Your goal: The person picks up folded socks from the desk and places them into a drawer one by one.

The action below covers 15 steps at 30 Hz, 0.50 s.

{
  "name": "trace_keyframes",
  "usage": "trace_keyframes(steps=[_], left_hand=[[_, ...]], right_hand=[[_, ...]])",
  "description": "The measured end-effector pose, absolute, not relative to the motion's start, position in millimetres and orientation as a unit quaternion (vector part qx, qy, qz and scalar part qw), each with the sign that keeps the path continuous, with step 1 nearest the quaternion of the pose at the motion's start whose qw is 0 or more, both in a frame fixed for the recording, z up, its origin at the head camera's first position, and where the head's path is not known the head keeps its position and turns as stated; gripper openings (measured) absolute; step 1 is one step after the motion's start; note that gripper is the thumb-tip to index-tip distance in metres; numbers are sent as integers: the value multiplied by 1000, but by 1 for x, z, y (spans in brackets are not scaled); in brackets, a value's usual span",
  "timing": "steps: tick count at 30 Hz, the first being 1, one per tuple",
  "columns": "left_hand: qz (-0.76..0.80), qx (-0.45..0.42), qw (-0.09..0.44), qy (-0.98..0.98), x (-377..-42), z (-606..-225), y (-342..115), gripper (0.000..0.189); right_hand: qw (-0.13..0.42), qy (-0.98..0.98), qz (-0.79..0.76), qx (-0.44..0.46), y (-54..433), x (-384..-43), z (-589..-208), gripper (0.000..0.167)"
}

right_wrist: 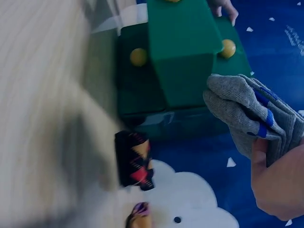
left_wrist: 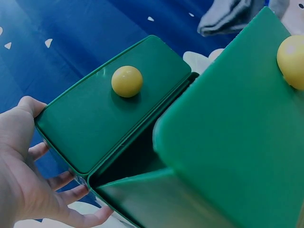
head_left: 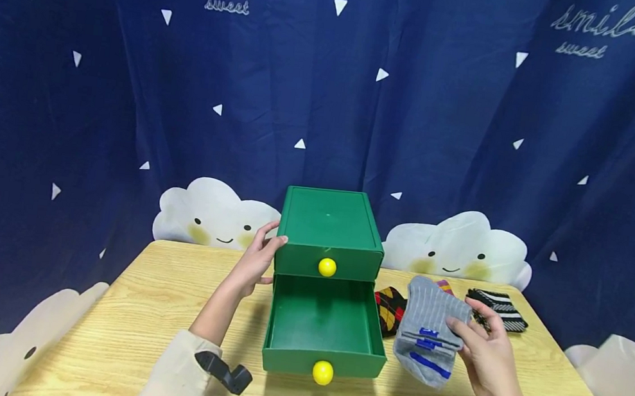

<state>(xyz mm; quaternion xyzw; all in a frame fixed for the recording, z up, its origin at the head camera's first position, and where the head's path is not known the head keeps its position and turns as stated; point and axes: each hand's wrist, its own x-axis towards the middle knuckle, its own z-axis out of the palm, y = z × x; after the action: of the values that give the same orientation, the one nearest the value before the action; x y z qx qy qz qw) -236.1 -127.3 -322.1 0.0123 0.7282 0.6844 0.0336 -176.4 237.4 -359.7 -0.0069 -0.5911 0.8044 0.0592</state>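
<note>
A green drawer cabinet [head_left: 329, 218] with yellow knobs stands on the table, its top drawer closed. Below that, the pulled-out drawer [head_left: 328, 318] shows a bare inside. My left hand [head_left: 257, 257] rests against the cabinet's left side near the top, thumb at the front edge, as the left wrist view [left_wrist: 28, 166] also shows. To the right of the open drawer, my right hand [head_left: 484, 348] pinches a folded pair of grey socks [head_left: 432, 323] with blue marks, held above the table. In the right wrist view the grey socks [right_wrist: 256, 109] show their layered toes.
Behind the held socks lie black, red and yellow patterned socks [head_left: 390, 309] and a partly hidden pink-purple striped piece [head_left: 445, 287]. Black-and-white striped socks [head_left: 506, 311] are farther right. A closed bottom drawer [right_wrist: 137, 78] shows under the open one. A blue curtain [head_left: 340, 97] hangs behind.
</note>
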Motion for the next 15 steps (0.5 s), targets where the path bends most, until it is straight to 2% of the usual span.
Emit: trace_keyframes(steps=[3,15], left_hand=[[685,13,33,728,-236,-322,-127,58],[680,9,29,732,-234,-322,-126,58]], right_hand=[[50,-593,803,2,235,-175,-353,41],[-54,-606,793,-24,199,-175,-337,33]])
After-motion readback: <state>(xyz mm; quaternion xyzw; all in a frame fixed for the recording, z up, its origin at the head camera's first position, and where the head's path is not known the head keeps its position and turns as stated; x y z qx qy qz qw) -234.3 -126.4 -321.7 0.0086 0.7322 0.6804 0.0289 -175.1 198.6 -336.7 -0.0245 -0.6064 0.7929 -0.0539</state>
